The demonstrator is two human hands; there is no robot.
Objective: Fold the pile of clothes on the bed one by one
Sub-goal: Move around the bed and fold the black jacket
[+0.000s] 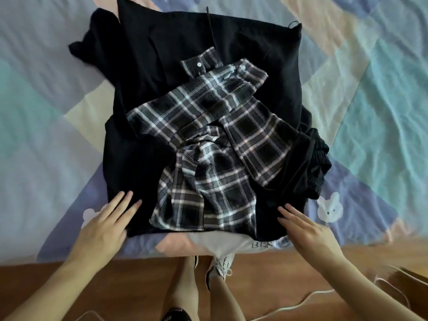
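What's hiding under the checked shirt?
The checked shirt lies crumpled on top of black clothes, which spread out around it on the bed. Whatever sits directly beneath the shirt is covered.

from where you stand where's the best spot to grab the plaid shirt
Probably by the plaid shirt at its buttoned cuff, from above on the pile's far side: the cuff lies flat and exposed on the black garment, while the near part is bunched.

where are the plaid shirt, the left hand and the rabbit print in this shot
plaid shirt (pixel 208 140): head view, middle of the crumpled cloth
left hand (pixel 105 224): head view, back of the hand
rabbit print (pixel 328 208): head view, the rabbit's face
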